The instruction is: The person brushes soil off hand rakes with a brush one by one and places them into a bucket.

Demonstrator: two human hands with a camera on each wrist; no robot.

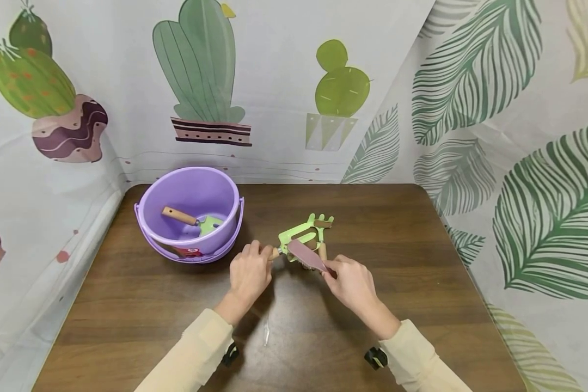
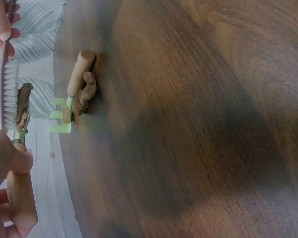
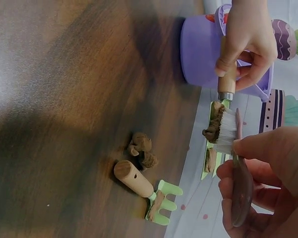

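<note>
My left hand (image 1: 251, 270) grips the wooden handle of a green hand fork (image 1: 288, 235) with long prongs. Brown clay-like stuff (image 3: 214, 126) clings to the fork's head. In my right hand (image 1: 353, 283) is a mauve-backed brush (image 1: 305, 255) with white bristles (image 3: 227, 130), which touch the brown stuff. A small green rake (image 3: 161, 201) lies on the table beyond the brush, its wooden handle towards me and brown stuff on its tines. Brown lumps (image 3: 140, 144) lie beside that handle; in the head view the brush and right hand mostly hide them.
A purple bucket (image 1: 149, 204) with its handle lowered stands at the back left. Inside it leans a green trowel (image 1: 181, 216) with a wooden handle. A small clear scrap (image 1: 267, 333) or glare mark shows on the brown table (image 1: 421, 326). Printed cloth hangs behind and beside the table.
</note>
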